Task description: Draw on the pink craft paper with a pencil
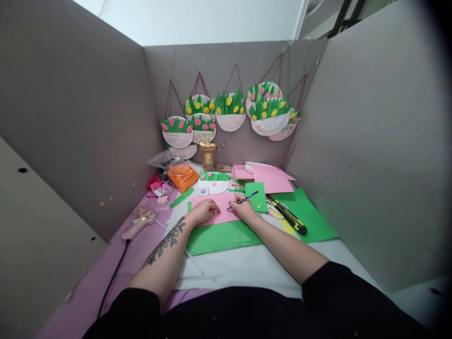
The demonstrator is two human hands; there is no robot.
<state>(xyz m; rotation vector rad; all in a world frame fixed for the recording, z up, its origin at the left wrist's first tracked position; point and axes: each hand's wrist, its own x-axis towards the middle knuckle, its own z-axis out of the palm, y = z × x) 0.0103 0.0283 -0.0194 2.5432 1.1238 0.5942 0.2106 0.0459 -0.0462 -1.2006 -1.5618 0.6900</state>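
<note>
A pink sheet of paper point(224, 214) lies on a larger green sheet point(226, 237) in front of me. My left hand point(204, 212) rests on the pink sheet's left part, fingers lowered and slightly curled, holding nothing that I can see. A dark blue pencil point(248, 197) is pinched in my right hand point(242, 208), its tip down at the right part of the pink sheet. Just beyond my right hand is a small green card point(259, 202) with a yellow mark. Behind the pink sheet sits a half-round white plate point(213, 185) with green paper leaves.
A glue gun point(139, 224) with a cord lies at the left. An orange packet point(182, 176) is at the back left. At the right are a yellow-black cutter point(288, 215) and more green paper point(313, 220). Several plate baskets point(230, 121) hang on the grey back panel.
</note>
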